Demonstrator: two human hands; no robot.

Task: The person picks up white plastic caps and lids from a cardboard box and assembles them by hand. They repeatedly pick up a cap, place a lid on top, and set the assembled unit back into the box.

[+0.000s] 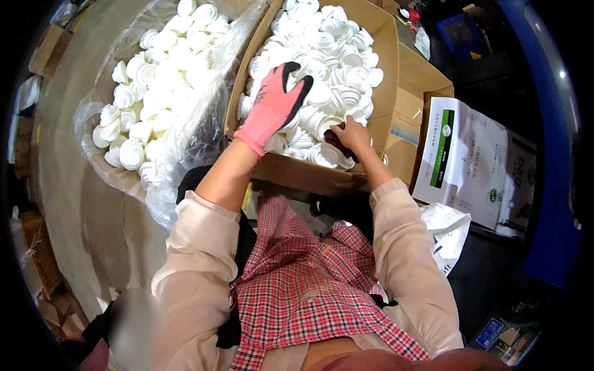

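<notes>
My left hand wears a pink glove with black fingertips. Its thumb and fingers are spread apart over a heap of white ribbed plastic parts, and I see nothing held in it. The parts lie in a brown cardboard carton in front of me. At the carton's near right side, my bare right hand is curled with its fingers bent down among the parts. A dark shape shows under those fingers, next to a white part; what they grip is too shaded to tell.
To the left, a clear plastic bag holds more of the same white parts. Right of the carton are a second cardboard box and a white printed carton with a green stripe. A crumpled white sack lies below it.
</notes>
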